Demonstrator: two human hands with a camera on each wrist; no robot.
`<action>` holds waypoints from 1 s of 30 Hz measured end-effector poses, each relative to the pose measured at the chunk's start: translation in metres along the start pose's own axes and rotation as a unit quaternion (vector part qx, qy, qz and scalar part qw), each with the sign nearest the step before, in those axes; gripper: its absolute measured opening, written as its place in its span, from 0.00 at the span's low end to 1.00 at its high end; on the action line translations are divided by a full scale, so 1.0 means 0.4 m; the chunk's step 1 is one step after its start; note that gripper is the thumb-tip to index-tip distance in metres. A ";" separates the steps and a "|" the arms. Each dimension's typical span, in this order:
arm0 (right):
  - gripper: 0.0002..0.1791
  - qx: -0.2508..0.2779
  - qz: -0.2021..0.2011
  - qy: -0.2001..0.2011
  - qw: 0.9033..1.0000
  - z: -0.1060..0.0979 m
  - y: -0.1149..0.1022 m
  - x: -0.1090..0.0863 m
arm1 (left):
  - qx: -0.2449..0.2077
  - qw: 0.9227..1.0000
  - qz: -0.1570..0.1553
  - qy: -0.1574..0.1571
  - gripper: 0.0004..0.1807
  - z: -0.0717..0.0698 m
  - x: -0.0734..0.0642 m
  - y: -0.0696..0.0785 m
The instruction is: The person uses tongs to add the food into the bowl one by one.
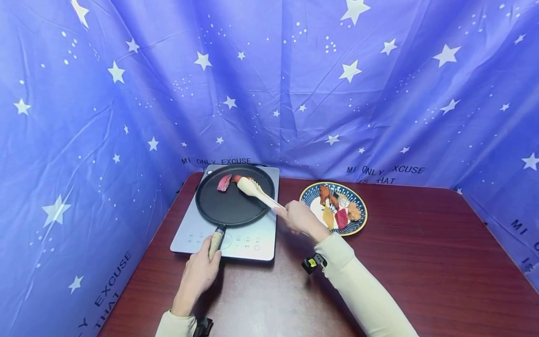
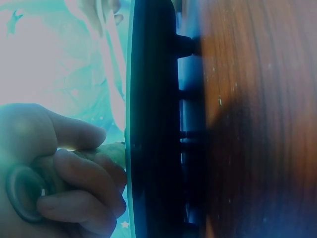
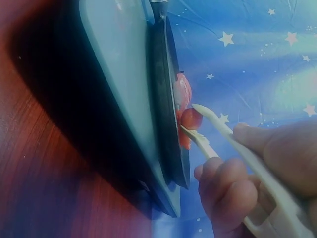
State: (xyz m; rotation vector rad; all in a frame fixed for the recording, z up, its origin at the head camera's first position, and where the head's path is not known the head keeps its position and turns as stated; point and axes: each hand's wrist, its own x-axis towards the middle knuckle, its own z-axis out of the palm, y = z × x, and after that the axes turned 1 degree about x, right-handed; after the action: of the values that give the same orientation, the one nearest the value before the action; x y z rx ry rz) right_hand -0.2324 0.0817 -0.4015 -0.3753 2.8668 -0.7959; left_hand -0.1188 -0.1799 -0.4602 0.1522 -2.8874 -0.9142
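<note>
My left hand [image 1: 200,274] grips the wooden handle [image 1: 215,243] of a flat black frying pan [image 1: 229,209], fingers curled round it in the left wrist view. The pan sits on a silver induction cooktop [image 1: 185,241]. My right hand [image 1: 304,219] holds cream-coloured tongs [image 1: 265,198], their tips over the pan's far right part. In the right wrist view, the tong arms [image 3: 257,173] stand apart with a reddish rounded food piece [image 3: 192,119] between their tips. Left of the tips lies a pink, marbled slice of meat [image 1: 224,182]. In the head view the tongs partly hide the reddish piece.
A patterned blue-and-white plate [image 1: 306,197] with a yellow rim stands right of the cooktop, bearing several food pieces, including a dark pink one [image 1: 341,218] and brown ones [image 1: 324,194]. A star-printed blue curtain [image 1: 261,126] surrounds the dark red wooden table [image 1: 421,234].
</note>
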 end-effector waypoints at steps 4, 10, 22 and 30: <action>0.27 -0.015 0.004 0.008 1.000 0.001 -0.002 0.010 | -0.002 1.000 0.001 0.001 0.28 -0.001 0.001 0.002; 0.26 0.024 0.006 0.001 1.000 -0.007 0.000 0.013 | -0.003 1.000 0.004 0.001 0.28 -0.003 0.003 0.003; 0.26 0.049 0.024 0.010 0.998 -0.049 0.033 0.026 | -0.003 1.000 0.004 -0.001 0.28 -0.004 0.002 0.001; 0.27 0.005 0.057 0.008 0.998 -0.061 0.041 0.039 | -0.003 1.000 0.003 0.001 0.28 -0.002 -0.001 0.000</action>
State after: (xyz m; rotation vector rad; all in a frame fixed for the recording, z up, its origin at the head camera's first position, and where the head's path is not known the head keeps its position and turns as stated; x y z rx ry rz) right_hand -0.2556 0.1028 -0.3905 -0.2030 2.8677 -0.7960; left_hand -0.1182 -0.1805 -0.4596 0.1427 -2.8805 -0.9205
